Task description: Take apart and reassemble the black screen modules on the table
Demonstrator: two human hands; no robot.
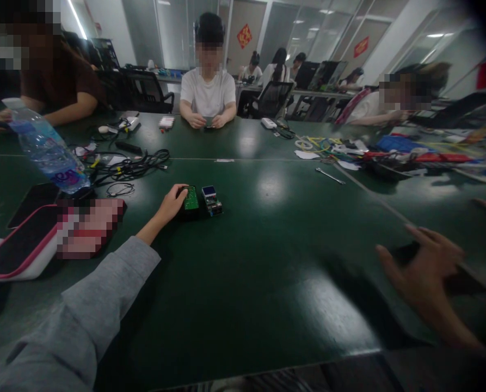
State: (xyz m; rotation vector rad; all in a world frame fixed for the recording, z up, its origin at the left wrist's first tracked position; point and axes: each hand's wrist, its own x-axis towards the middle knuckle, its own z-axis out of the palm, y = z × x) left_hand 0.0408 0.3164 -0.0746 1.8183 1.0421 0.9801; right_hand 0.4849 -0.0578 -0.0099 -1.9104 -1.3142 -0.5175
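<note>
My left hand (pixel 172 205), in a grey sleeve, grips a small black case with a green circuit board (pixel 191 198) on its upper side. The thumb presses on the board's left edge, and the other fingers are partly hidden. Just right of it a small module with a little screen (pixel 211 200) lies on the table, apart from the hand. Far to the right, my right hand (pixel 428 267) is over the table with its thumb spread away from the fingers, somewhat blurred. A dark shape (pixel 467 280) shows beneath that hand; whether it is an object or shadow is unclear.
A water bottle (pixel 49 147), black cables (pixel 132 166) and a pink-edged phone or case (pixel 20 239) lie left on the dark green table (pixel 251 283). A wrench (pixel 330 176) and a heap of wires (pixel 389 149) lie right. A person (pixel 208 92) sits opposite.
</note>
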